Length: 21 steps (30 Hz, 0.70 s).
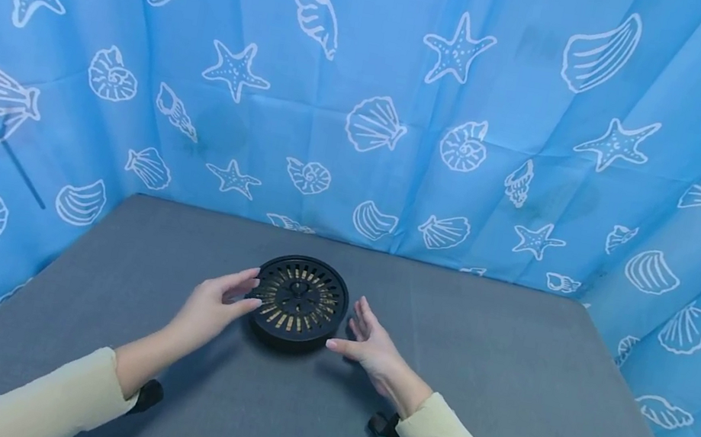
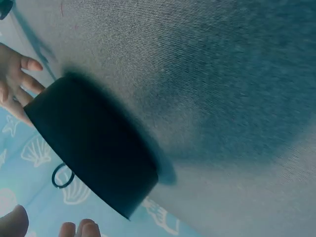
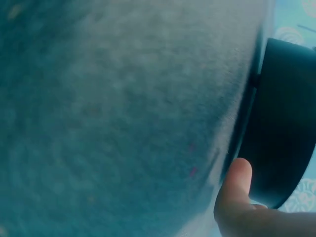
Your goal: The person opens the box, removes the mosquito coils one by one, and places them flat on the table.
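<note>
A round black mosquito coil holder (image 1: pixel 290 344) sits on the table, its slotted lid (image 1: pixel 299 289) letting tan-gold show through the openings. A small ring (image 2: pixel 54 178) stands up from the lid in the left wrist view. At the holder's left edge is my left hand (image 1: pixel 206 306), thumb and fingers spread apart; in the left wrist view its fingertips (image 2: pixel 17 219) are off the wall. My right hand (image 1: pixel 378 353) lies along the right side, fingers extended. Its thumb (image 3: pixel 236 185) is by the holder's lower edge; whether it touches cannot be told.
Grey cloth covers the table (image 1: pixel 482 349). A blue curtain (image 1: pixel 400 173) with white shells and starfish hangs behind and at both sides. Dark devices (image 1: pixel 148 395) sit at both wrists, below the light sleeves (image 1: pixel 50 392).
</note>
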Available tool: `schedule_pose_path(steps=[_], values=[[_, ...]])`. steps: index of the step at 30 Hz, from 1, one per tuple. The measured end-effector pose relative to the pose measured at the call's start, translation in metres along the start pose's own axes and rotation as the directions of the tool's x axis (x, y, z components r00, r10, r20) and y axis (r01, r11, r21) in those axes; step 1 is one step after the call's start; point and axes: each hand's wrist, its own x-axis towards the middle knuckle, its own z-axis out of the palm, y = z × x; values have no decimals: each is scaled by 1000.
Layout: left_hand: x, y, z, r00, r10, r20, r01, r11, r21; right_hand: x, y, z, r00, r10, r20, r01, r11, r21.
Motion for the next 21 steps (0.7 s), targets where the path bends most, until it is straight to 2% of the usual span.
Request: schedule_pose_path(steps=[10, 17, 21], values=[[20, -2, 22, 998, -30, -55, 29, 999, -27, 7, 1, 8, 997, 66, -25, -68, 993, -92], [32, -1, 34, 998, -27, -49, 24, 997, -70, 13, 5, 10, 998, 53, -27, -56, 991, -119], [39, -1, 39, 997, -61, -39, 56, 991, -118, 14, 4, 12, 999, 39, -23, -42, 991, -127]])
